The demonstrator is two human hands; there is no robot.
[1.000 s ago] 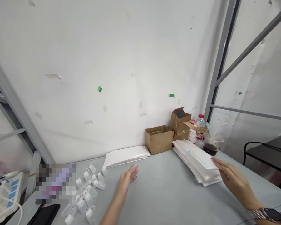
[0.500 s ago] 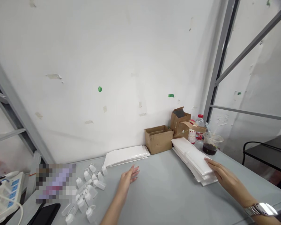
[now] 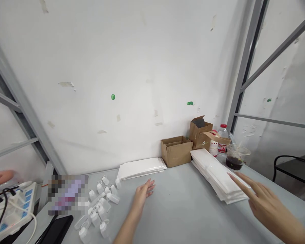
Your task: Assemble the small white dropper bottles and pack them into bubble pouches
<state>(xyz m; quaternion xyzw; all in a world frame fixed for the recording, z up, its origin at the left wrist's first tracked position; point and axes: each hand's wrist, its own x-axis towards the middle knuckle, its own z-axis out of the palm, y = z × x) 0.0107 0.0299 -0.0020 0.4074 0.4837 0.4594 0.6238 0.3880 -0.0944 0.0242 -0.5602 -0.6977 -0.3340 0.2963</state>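
My left hand (image 3: 143, 191) lies flat on the grey table (image 3: 183, 210), fingers stretched out, holding nothing, just right of several small white bottles (image 3: 101, 206). My right hand (image 3: 263, 201) hovers with its fingers spread over the near end of a stack of white pouches (image 3: 217, 174) at the right; whether it touches the stack I cannot tell. A second flat stack of white pouches (image 3: 141, 167) lies by the wall, beyond my left hand.
An open cardboard box (image 3: 176, 151) stands at the wall, with a smaller box (image 3: 200, 130), a water bottle (image 3: 222, 139) and a cup of dark drink (image 3: 235, 157) to its right. A power strip (image 3: 12, 210) and a black phone (image 3: 57, 230) are at left. Grey shelf posts frame both sides.
My right hand has lifted off the right stack of pouches and drawn back a little toward me with its fingers spread. The view has shifted slightly left. My left hand stays put.
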